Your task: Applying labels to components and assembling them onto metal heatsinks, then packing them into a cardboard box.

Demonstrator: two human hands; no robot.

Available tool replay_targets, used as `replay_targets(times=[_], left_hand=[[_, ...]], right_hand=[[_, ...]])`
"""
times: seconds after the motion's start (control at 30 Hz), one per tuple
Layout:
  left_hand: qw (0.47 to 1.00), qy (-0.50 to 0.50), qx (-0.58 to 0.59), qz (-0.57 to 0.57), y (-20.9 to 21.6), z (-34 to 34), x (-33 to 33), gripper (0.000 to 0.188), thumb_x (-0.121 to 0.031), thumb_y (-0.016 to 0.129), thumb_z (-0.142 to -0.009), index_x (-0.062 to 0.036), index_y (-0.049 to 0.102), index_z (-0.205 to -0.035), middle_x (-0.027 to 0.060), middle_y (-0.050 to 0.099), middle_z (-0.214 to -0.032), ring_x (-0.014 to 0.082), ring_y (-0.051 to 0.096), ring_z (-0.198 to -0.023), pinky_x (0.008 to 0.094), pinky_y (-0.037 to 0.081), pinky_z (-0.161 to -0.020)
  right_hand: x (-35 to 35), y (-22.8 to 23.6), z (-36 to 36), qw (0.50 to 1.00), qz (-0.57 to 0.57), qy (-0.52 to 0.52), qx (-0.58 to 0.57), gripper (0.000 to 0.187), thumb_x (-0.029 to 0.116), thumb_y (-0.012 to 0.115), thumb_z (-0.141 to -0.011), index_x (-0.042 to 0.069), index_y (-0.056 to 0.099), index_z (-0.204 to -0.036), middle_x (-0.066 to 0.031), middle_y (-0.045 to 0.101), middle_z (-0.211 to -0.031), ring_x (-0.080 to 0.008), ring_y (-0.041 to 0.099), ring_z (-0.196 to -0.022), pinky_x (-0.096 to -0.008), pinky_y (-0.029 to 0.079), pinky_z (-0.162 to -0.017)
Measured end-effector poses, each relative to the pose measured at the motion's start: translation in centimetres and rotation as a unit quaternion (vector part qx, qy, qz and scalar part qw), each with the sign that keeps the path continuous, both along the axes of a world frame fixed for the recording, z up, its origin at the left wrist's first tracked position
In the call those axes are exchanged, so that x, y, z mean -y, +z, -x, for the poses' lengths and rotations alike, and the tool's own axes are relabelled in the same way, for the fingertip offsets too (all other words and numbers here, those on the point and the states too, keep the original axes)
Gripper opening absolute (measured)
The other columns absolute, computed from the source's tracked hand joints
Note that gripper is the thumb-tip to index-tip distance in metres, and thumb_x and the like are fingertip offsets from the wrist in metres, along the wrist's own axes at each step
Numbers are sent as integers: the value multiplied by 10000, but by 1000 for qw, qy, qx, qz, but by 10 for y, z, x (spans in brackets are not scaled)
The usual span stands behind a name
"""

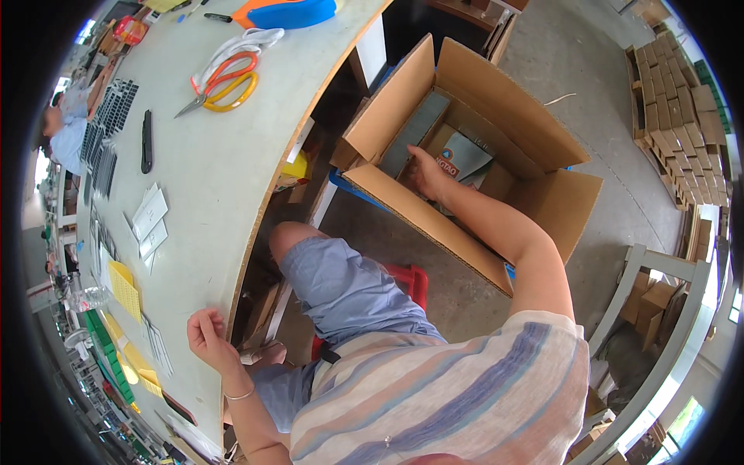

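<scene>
My right hand reaches down into an open cardboard box on my right. Its fingers close over the edge of a grey flat box along the box's left inner side; the underside of that grip is hidden. Beside the hand, inside the carton, lies a dark and silver printed package. My left hand is over the table's near edge, fingers curled in loosely, with nothing visible in them. Nearest to it on the table are several white cards.
Scissors with orange and yellow handles, white gloves, and a black utility knife lie on the table. A red stool is under me. Stacked cartons stand far right, behind a grey metal frame.
</scene>
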State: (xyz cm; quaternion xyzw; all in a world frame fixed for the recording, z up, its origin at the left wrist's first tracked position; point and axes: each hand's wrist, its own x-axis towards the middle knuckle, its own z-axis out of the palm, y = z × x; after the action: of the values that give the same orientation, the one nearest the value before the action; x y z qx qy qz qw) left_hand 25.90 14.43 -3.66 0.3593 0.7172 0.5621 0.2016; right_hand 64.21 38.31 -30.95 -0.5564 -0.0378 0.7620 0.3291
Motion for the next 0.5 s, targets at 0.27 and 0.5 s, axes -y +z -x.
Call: replay_targets(times=[0.27,0.5], left_hand=[[1000,-16,22,-6,2,-2,-1,138,-85,555,-930,-35,603,-811,18,602,-797,63,497,-669,164,401,-604],[997,-74,29,-5,-3,0,-5,124,-81,559,-925,-27,606,-824,21,611,-818,71,525,-698,187,417,-623]], right_hand=[[-19,8,19,991,-55,86,92,765,522,436,-954,-61,272,-1420,-214,299,-1489,-332,286,-1357,-418,248,-1095],[-18,-30,-18,980,-147,133,29,756,522,459,-943,-90,346,-1374,-254,362,-1435,-332,446,-1250,-422,405,-974]])
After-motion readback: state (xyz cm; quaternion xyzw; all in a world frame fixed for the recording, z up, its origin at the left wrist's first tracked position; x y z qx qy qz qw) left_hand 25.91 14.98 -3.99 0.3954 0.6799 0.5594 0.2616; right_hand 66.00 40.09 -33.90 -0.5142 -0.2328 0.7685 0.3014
